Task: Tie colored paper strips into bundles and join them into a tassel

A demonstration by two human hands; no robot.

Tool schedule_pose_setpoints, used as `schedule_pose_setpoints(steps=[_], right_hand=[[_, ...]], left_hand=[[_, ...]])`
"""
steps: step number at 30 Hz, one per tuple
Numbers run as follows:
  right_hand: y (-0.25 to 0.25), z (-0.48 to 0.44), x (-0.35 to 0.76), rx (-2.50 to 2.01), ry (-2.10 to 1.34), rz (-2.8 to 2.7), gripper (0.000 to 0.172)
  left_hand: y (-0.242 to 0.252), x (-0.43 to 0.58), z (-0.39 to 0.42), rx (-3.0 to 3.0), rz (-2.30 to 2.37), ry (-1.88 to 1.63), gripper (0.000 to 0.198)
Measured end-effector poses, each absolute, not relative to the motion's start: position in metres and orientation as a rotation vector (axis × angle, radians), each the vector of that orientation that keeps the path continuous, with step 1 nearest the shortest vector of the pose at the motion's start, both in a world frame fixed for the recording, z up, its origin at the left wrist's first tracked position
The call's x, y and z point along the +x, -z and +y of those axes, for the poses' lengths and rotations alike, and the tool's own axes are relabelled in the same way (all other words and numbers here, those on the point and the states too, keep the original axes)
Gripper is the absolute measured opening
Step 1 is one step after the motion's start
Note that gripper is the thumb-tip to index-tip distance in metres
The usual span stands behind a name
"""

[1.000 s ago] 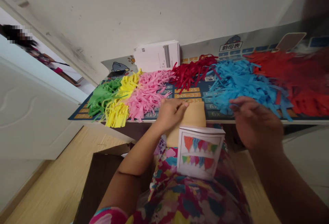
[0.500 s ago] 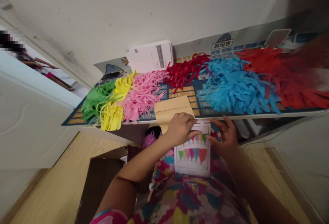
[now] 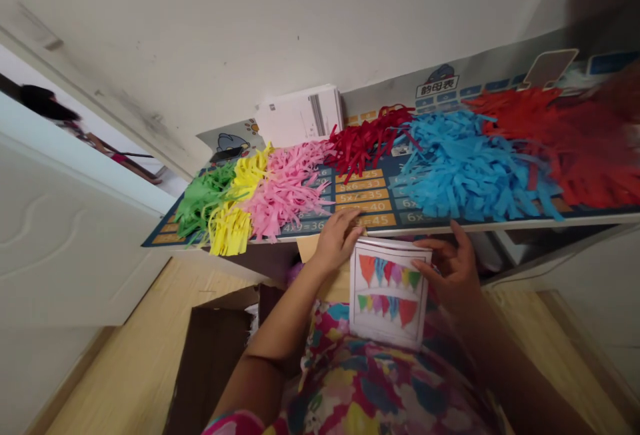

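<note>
A white printed card with pictures of colourful tassel bunting stands tilted below the table edge, against the patterned clothing. It looks like a thin stack or folded sheet. My right hand pinches its upper right corner, thumb on the front. At the card's upper left, my left hand has its fingers curled over a brown paper envelope, most of which is hidden behind the hand and card. Beyond both hands lie fringed paper tassels: green, yellow, pink, dark red, blue and orange-red.
The tassels rest on a narrow table with a printed multiplication mat. A stack of white labelled papers leans on the wall behind. An open cardboard box is on the floor at left. Another person is visible through the doorway.
The brown envelope has come down off the table edge with my left hand. The printed card now shows its whole front, no longer covered by my left hand. The view has shifted slightly.
</note>
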State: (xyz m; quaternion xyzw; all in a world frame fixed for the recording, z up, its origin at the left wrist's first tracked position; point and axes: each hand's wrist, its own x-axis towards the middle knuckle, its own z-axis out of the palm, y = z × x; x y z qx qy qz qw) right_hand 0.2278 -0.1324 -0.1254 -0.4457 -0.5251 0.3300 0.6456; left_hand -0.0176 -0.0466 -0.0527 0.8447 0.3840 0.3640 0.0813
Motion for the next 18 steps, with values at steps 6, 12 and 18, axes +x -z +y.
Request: schedule_pose_setpoints(steps=[6, 12, 18], right_hand=[[0.118, -0.142, 0.228, -0.97, -0.717, -1.138, 0.094], [0.113, -0.157, 0.226, -0.991, -0.757, -1.082, 0.096], [0.107, -0.162, 0.223, -0.978, -0.77, -1.086, 0.098]], left_hand=[[0.053, -0.008, -0.044, 2.653, 1.44, -1.045, 0.05], [-0.046, 0.016, 0.018, 2.793, 1.778, -1.244, 0.049], [-0.114, 0.057, 0.095, 2.959, 1.597, -1.221, 0.047]])
